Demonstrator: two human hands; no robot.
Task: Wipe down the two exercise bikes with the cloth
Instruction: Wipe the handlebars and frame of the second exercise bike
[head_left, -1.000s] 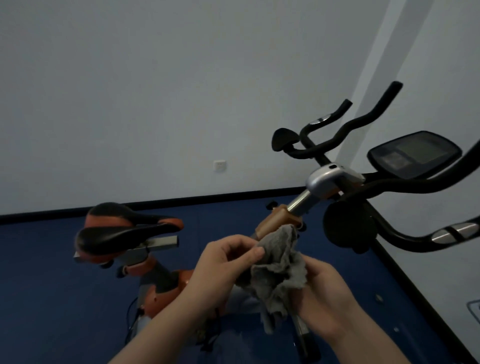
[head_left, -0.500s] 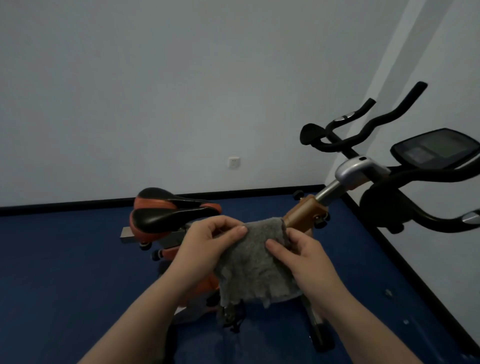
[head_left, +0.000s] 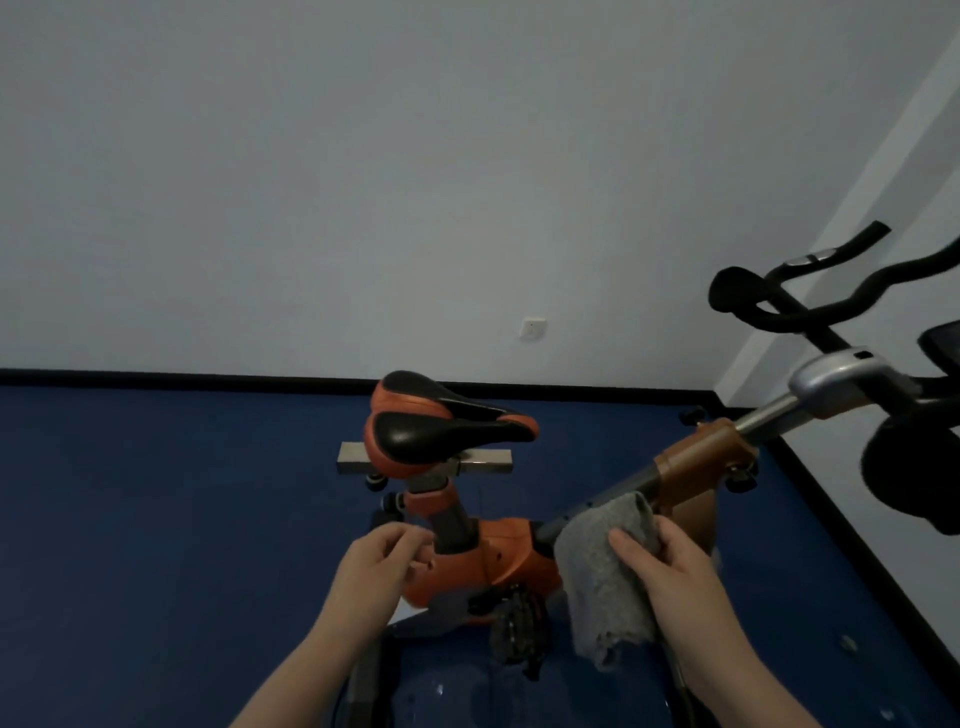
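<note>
Nearest, the right hand (head_left: 670, 571) grips the grey cloth (head_left: 605, 577), thumb lying across its front and the other fingers curled behind its upper edge; the cloth hangs down in loose folds from that grip, its top pressed against the dark sloping frame tube (head_left: 597, 506) of the bike (head_left: 488, 561). The left hand (head_left: 376, 566) holds nothing: its fingers are loosely curled, tips close together, just in front of the bike's orange body and beside the seat post (head_left: 454, 519). Below the 2 hands a dark pedal (head_left: 517, 629) hangs under the orange housing. Above the left hand sits the black and orange saddle (head_left: 441, 426) on a grey metal rail (head_left: 493, 460). To the right the frame tube rises into a brown sleeve (head_left: 698, 462), then a silver stem and clamp (head_left: 831, 379) that carries the black handlebars (head_left: 810, 301); part of a dark console (head_left: 943, 340) shows at the right edge. The bike stands on a blue floor (head_left: 156, 519). Farther back a black skirting strip (head_left: 182, 378) runs along the foot of a pale wall (head_left: 363, 182), which bears 1 white socket (head_left: 533, 327).
</note>
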